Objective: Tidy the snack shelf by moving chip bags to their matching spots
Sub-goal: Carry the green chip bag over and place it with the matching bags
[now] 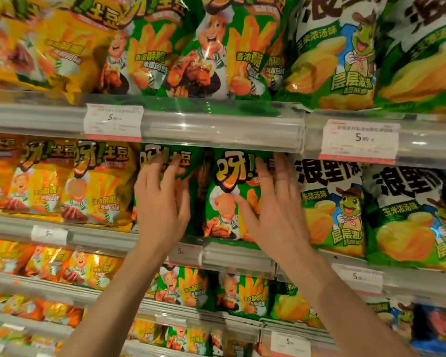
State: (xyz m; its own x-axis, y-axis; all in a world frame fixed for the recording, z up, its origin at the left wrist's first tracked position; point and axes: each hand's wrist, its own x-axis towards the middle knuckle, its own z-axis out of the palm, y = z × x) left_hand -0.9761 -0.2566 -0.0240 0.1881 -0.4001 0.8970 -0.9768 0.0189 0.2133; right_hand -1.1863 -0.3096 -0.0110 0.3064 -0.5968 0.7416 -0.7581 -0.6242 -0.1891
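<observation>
Two green chip bags with a chef picture stand side by side on the second shelf. My left hand (162, 202) lies flat on the left green bag (191, 161), fingers spread over its front. My right hand (273, 210) rests with spread fingers on the right green bag (224, 191), covering its right half. Neither hand closes around a bag. Yellow bags (93, 186) of the same brand fill the shelf to the left. Green-and-white bags with a turtle mascot (332, 202) stand to the right.
A clear plastic shelf rail (216, 127) with price tags (113, 122) runs just above my fingers. The shelf above holds larger yellow, green and turtle bags. Lower shelves carry several smaller bags in the same colours, and blue bags (438, 328) sit at the lower right.
</observation>
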